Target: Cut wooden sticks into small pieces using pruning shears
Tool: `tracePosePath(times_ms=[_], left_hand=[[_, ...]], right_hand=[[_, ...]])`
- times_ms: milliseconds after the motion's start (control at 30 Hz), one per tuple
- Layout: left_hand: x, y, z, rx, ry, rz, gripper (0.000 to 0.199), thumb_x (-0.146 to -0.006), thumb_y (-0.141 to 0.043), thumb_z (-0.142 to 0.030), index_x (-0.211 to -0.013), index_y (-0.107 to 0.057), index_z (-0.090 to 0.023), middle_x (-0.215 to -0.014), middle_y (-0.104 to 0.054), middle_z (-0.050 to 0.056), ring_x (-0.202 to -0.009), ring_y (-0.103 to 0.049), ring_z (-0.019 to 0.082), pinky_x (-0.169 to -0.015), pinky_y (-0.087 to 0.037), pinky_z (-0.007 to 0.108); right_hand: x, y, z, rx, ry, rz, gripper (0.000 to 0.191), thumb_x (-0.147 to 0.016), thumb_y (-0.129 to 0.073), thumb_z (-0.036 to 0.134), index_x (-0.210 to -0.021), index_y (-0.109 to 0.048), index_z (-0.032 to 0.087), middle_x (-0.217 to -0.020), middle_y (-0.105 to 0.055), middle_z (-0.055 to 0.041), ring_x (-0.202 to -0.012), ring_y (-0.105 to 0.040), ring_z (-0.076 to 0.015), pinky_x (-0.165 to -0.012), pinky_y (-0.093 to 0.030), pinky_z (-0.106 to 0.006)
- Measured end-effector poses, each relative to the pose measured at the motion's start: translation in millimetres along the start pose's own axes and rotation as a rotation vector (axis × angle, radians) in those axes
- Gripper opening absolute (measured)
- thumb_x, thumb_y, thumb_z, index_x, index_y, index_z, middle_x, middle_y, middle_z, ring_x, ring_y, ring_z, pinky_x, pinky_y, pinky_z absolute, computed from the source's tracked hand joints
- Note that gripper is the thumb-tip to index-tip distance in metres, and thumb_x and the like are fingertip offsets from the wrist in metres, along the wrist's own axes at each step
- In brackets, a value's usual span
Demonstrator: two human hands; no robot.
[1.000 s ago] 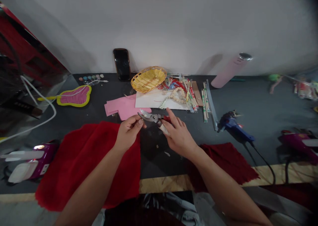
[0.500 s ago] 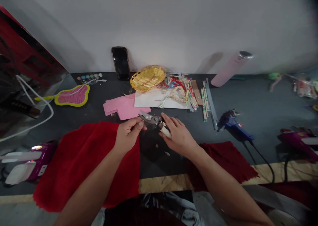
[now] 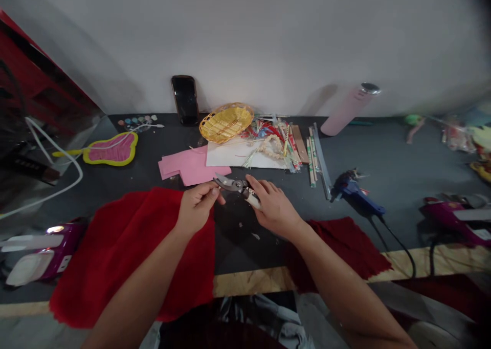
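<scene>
Both hands gripping tight: L hand [image 3: 197, 209] pinching pruning shears [image 3: 232, 184] near blades, R hand [image 3: 275, 212] wrapped round white handles [image 3: 253, 199]; shears sitting between hands, tips pointing L.

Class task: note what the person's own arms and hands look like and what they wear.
The left hand and the right hand are bare, with no gloves, rings or watch showing. The forearms are bare too, no sleeves in view.
</scene>
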State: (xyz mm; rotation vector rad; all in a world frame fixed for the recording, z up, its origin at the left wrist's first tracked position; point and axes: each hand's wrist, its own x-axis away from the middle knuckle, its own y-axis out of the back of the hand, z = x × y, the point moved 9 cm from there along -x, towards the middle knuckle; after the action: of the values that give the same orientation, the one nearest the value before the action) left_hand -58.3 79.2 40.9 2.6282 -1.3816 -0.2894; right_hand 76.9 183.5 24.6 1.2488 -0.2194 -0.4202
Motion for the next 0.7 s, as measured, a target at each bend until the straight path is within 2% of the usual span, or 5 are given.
tracePosePath(times_ms=[67,200,333,500,700], left_hand=[[0,-1.8,2,0.047,0.020,0.061,0.027,-0.087,-0.051,-0.029,-0.070,-0.065,-0.014,-0.062,-0.064,0.002,-0.048,-0.041,0.007,-0.048,-0.031,0.021],[-1,-5.6,11,0.184,0.100,0.163,0.022,-0.087,-0.053,-0.031,-0.081,-0.066,-0.014,-0.058,-0.062,0.001,-0.044,-0.034,0.006,-0.044,-0.025,0.020],[0,-9.3,19,0.306,0.184,0.208,0.023,-0.085,-0.055,-0.034,-0.083,-0.066,-0.014,-0.055,-0.061,0.001,-0.041,-0.031,0.005,-0.042,-0.020,0.020],[-2,-7.5,22,0.300,0.186,0.163,0.023,-0.086,-0.055,-0.034,-0.081,-0.065,-0.014,-0.057,-0.062,0.001,-0.041,-0.031,0.005,-0.042,-0.020,0.020],[-5,-2.0,18,0.135,0.075,0.024,0.019,-0.081,-0.063,-0.032,-0.089,-0.064,-0.016,-0.075,-0.069,0.003,-0.051,-0.045,0.007,-0.051,-0.036,0.019]], right_hand=[[0,2,-1,0.006,0.012,-0.010,0.071,-0.079,-0.047,0.019,-0.145,-0.021,0.018,-0.127,-0.049,-0.0134,-0.109,-0.047,-0.0271,-0.089,-0.041,-0.041],[0,4,0,0.006,0.029,-0.029,0.072,-0.078,-0.046,0.018,-0.145,-0.022,0.018,-0.126,-0.049,-0.0136,-0.111,-0.046,-0.0274,-0.090,-0.041,-0.042],[-1,4,3,-0.011,0.037,-0.032,0.070,-0.076,-0.046,0.017,-0.143,-0.026,0.018,-0.122,-0.052,-0.0131,-0.108,-0.049,-0.0265,-0.089,-0.042,-0.041],[0,0,4,-0.025,0.015,0.018,0.066,-0.076,-0.046,0.016,-0.140,-0.031,0.017,-0.113,-0.055,-0.0130,-0.101,-0.052,-0.0243,-0.088,-0.043,-0.038],[-1,7,-6,0.059,-0.040,-0.032,0.071,-0.073,-0.049,0.016,-0.141,-0.029,0.019,-0.117,-0.054,-0.0117,-0.106,-0.050,-0.0257,-0.089,-0.042,-0.038]])
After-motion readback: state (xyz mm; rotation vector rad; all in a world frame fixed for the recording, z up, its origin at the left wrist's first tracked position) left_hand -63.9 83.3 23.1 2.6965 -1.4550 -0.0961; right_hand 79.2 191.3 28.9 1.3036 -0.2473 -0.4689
